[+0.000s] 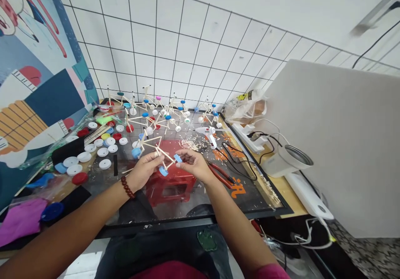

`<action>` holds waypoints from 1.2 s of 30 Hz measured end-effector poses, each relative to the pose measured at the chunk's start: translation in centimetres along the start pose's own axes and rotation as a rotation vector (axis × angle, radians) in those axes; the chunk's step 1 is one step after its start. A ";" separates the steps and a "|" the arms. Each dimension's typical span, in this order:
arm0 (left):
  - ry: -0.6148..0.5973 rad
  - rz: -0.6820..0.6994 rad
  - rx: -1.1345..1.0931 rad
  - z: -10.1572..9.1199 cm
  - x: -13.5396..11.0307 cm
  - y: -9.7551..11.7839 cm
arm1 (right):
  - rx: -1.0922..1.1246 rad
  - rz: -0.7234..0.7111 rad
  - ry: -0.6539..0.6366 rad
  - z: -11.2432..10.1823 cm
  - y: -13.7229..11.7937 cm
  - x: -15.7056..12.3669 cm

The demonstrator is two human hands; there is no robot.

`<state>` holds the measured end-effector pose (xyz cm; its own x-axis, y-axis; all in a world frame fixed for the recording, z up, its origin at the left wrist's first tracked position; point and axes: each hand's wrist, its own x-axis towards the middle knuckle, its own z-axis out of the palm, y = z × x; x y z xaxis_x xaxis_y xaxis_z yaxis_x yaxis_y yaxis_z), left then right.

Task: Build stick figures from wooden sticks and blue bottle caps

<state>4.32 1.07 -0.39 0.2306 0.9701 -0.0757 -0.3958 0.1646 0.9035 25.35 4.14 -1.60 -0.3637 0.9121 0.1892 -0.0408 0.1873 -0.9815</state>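
My left hand (146, 170), with a beaded bracelet at the wrist, pinches a small bicycle-like frame of wooden sticks (165, 153) above the glass tabletop. One blue bottle cap (163, 171) sits at the frame's lower end, and another blue cap (136, 152) is at its far left. In my right hand (194, 165), thumb and fingers close on a third blue bottle cap (178, 158) beside a stick end. Whether that cap is joined to the stick, I cannot tell. Finished-looking stick-and-cap models (168, 116) stand along the back of the table.
Loose caps (105, 163) in white, red and yellow lie at left. A white glue gun (208, 135) rests near wood scraps (192, 142). Red-handled pliers (220, 175) lie right of my right hand, by a black cable (240, 156) and a power strip (248, 137).
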 end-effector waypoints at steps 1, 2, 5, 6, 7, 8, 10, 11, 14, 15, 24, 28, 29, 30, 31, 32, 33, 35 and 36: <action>0.013 -0.009 -0.027 0.0 0.0 0.0 | 0.020 0.012 -0.011 0.0 0.1 0.0; 0.028 -0.013 -0.047 -0.1 0.1 0.1 | 0.036 0.022 -0.022 0.1 0.2 0.1; 0.067 -0.002 -0.059 -0.3 0.2 0.2 | 0.071 0.042 -0.043 0.1 0.4 0.1; 0.078 0.007 -0.053 -0.4 0.2 0.2 | 0.081 0.047 -0.048 0.1 0.4 0.2; 0.087 0.015 -0.051 -0.4 0.3 0.3 | 0.096 0.054 -0.053 0.1 0.5 0.2; 0.095 0.019 -0.054 -0.5 0.3 0.3 | 0.116 0.061 -0.057 0.0 0.5 0.1; 0.107 0.016 -0.072 -0.5 0.4 0.3 | 0.169 0.079 -0.060 0.0 0.5 0.1; 0.110 0.015 -0.086 -0.5 0.4 0.2 | 0.193 0.090 -0.059 0.1 0.5 0.1; 0.105 0.015 -0.131 -0.5 0.4 0.1 | 0.229 0.136 -0.045 0.4 0.6 0.1; 0.102 0.014 -0.147 -0.4 0.4 0.1 | 0.235 0.149 -0.034 0.6 0.6 0.1; 0.093 0.034 -0.228 -0.2 0.3 0.2 | 0.336 0.169 0.156 1.6 -0.1 0.3; 0.082 0.037 -0.207 -0.1 0.3 0.0 | 0.333 0.166 0.180 1.6 -0.2 0.4; 0.080 0.040 -0.200 -0.1 0.3 -0.1 | 0.329 0.163 0.186 1.7 -0.1 0.4; 0.078 0.042 -0.196 -0.1 0.3 -0.2 | 0.323 0.158 0.195 1.7 0.0 0.4; 0.078 0.043 -0.194 0.0 0.3 -0.2 | 0.316 0.153 0.205 1.7 0.0 0.4; 0.079 0.043 -0.193 0.0 0.3 -0.2 | 0.309 0.148 0.216 1.7 0.1 0.5; 0.080 0.041 -0.192 0.1 0.2 -0.3 | 0.304 0.145 0.226 1.7 0.2 0.5; 0.086 0.044 -0.183 0.2 0.2 -0.3 | 0.310 0.142 0.238 1.7 0.3 0.5; 0.092 0.049 -0.176 0.2 0.2 -0.3 | 0.317 0.143 0.238 1.7 0.4 0.5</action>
<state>4.70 1.13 -0.56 0.1285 0.9885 -0.0792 -0.5556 0.1379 0.8200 23.55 4.07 -1.90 -0.1634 0.9864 0.0154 -0.3037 -0.0354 -0.9521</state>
